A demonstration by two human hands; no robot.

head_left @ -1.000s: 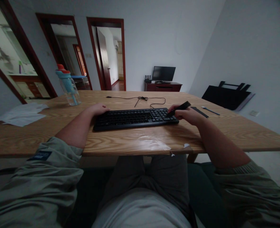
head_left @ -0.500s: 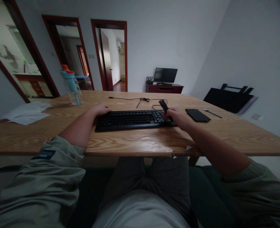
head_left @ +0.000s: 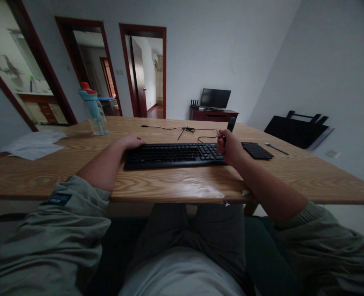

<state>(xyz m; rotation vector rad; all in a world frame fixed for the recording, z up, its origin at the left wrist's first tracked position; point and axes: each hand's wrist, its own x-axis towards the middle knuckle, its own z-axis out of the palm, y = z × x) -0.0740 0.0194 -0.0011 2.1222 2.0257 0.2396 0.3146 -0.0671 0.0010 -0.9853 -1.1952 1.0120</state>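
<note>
A black keyboard [head_left: 169,155] lies flat near the front of the wooden table. My left hand [head_left: 131,142] grips its far left corner, with the fingers closed at the edge. Above the keyboard's right end is my right hand [head_left: 229,147], in a fist around a short, dark, flat-ended tool [head_left: 231,123]. The tool's upper end sticks up out of the fist; its lower part is hidden, so its kind is unclear. Just right of that hand lies a dark ribbed pad-like piece [head_left: 257,150], and beyond it a blue toothbrush [head_left: 277,148].
A black cable [head_left: 166,128] with a tied bundle lies behind the keyboard. At the left stand a clear bottle [head_left: 94,117] with a red and blue top and white tissues [head_left: 35,144]. The table's front edge [head_left: 169,200] has torn clear film. A monitor [head_left: 215,98] is farther back.
My right hand has turned, so the dark tool now points up and right instead of up and left. My left hand and the keyboard stay in place.
</note>
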